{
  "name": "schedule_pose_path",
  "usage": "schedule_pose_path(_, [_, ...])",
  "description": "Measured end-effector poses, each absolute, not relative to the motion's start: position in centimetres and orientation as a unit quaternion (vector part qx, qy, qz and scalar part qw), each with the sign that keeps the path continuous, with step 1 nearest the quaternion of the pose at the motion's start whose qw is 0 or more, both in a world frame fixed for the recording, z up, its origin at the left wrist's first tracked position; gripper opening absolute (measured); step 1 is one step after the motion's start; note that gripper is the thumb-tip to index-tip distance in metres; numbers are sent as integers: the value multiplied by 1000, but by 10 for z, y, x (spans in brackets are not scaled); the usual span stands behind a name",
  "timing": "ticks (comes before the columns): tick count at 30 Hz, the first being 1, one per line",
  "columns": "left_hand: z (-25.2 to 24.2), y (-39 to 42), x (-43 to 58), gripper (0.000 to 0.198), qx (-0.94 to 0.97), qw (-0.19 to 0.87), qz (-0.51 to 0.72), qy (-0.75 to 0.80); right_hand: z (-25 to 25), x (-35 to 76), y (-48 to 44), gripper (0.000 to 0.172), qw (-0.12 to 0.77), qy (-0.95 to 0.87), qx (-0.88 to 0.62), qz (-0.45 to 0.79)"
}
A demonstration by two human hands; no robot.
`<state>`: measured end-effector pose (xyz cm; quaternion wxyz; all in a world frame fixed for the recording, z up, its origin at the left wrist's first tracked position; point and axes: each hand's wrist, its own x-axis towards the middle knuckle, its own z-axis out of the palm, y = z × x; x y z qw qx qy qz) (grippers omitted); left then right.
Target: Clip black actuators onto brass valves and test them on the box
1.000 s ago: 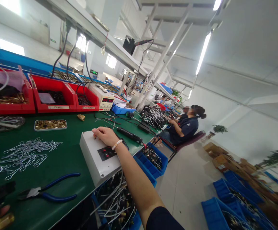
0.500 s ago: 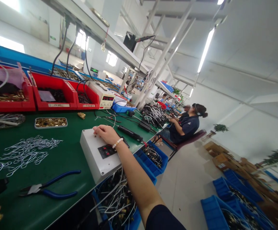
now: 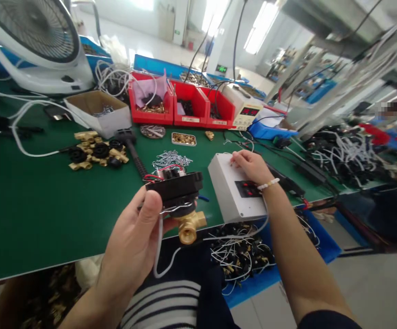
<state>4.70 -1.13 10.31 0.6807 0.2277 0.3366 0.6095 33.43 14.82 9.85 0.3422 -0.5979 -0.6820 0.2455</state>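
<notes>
My left hand (image 3: 134, 233) grips a motorised valve by its black actuator housing (image 3: 174, 189), held up in front of the table edge. Its brass valve body (image 3: 188, 227) hangs below, with red wires and exposed parts on top. A white cable (image 3: 159, 256) loops down from it. My right hand (image 3: 251, 167) rests on a pale grey control box (image 3: 227, 196), thumb and fingers pinched at its far end over something too small to make out. A black panel with red switches (image 3: 249, 189) shows beside that wrist. Behind the valve lie bent metal clips (image 3: 171, 160).
Red bins (image 3: 189, 109) and a power supply (image 3: 244, 112) line the back. Brass valve bodies (image 3: 97, 151), an open carton (image 3: 97, 112) and a fan (image 3: 44, 41) are at left. A blue crate (image 3: 246, 285) of cabled parts stands below the edge. An electric screwdriver (image 3: 283, 180) lies right.
My view has swung left and down. My left hand, earlier only at the frame's edge, is now in full view with the valve. My right hand is still on the box.
</notes>
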Motion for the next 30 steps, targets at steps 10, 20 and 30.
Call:
schedule_pose_path(10, [107,-16,47,56,245,693,601,315,94,338,154,76,326,-691,-619,181])
schedule_pose_path(20, [105,-18,48,55,250,675,605,340,96,337,149,59,315,-721,-592,173])
schedule_pose_path(30, [107,-24,49,49,249,662,613,351,96,337,149,56,311,-713,-602,182])
